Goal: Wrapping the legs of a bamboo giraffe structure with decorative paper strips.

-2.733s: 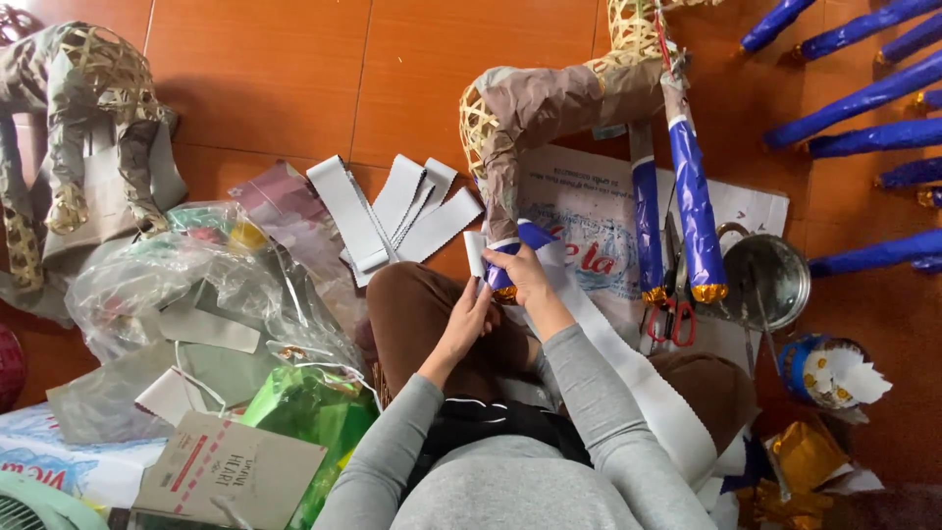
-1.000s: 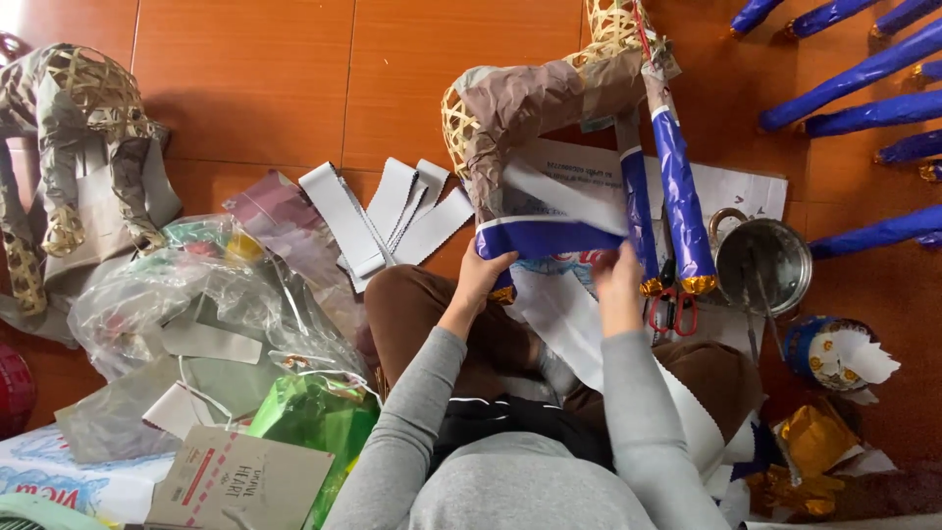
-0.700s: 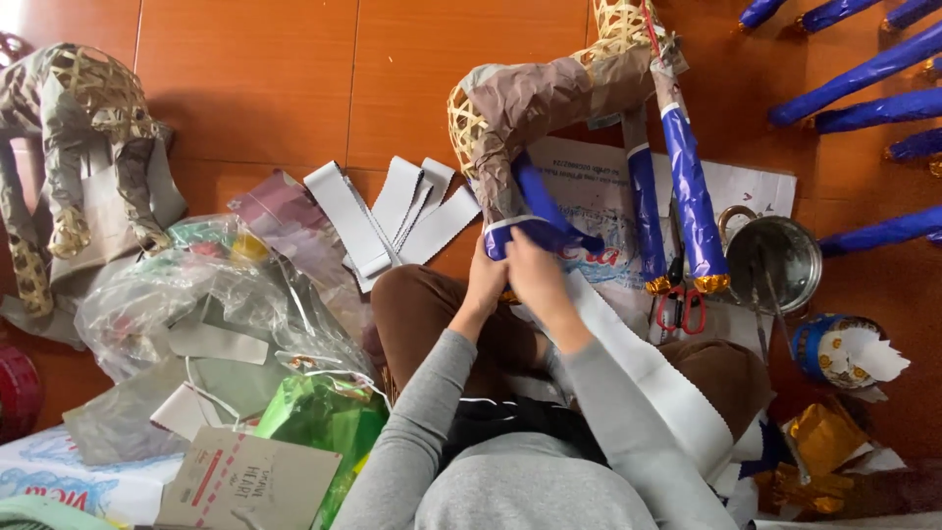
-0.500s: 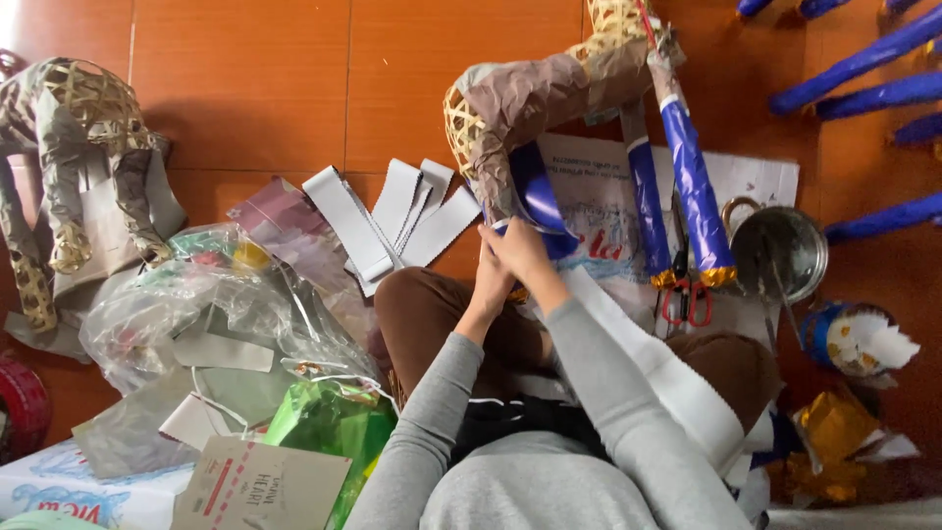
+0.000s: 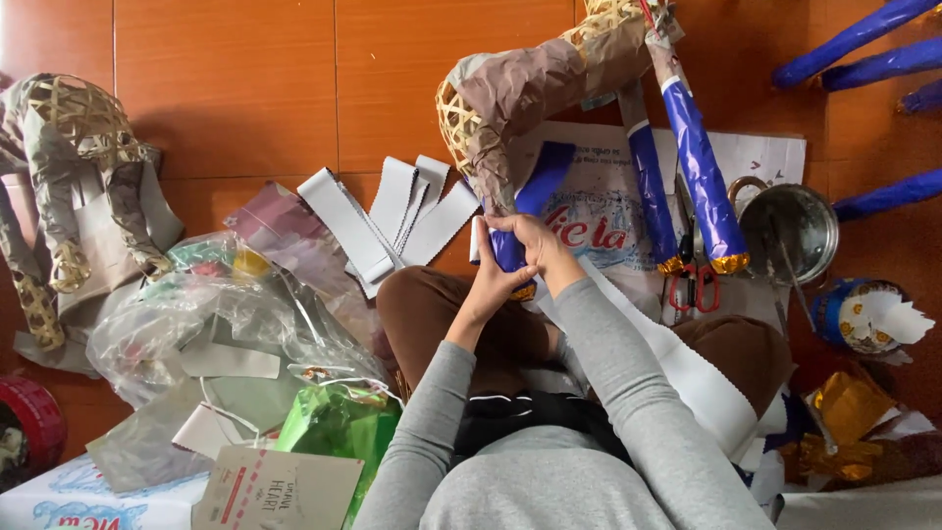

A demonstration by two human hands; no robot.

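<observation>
both our left hand [image 5: 491, 280] and right hand [image 5: 535, 245] pinch the blue paper strip [image 5: 530, 201] tight around the frame's leg [image 5: 496, 182], so the wrap lies flat.

Both arms, in grey sleeves, reach forward and converge in front of the body, elbows bent. The left hand [image 5: 494, 278] has its palm turned inward and its fingers curled. The right hand [image 5: 543, 251] sits just above, touching it, fingers bent over in a closed grip.
</observation>
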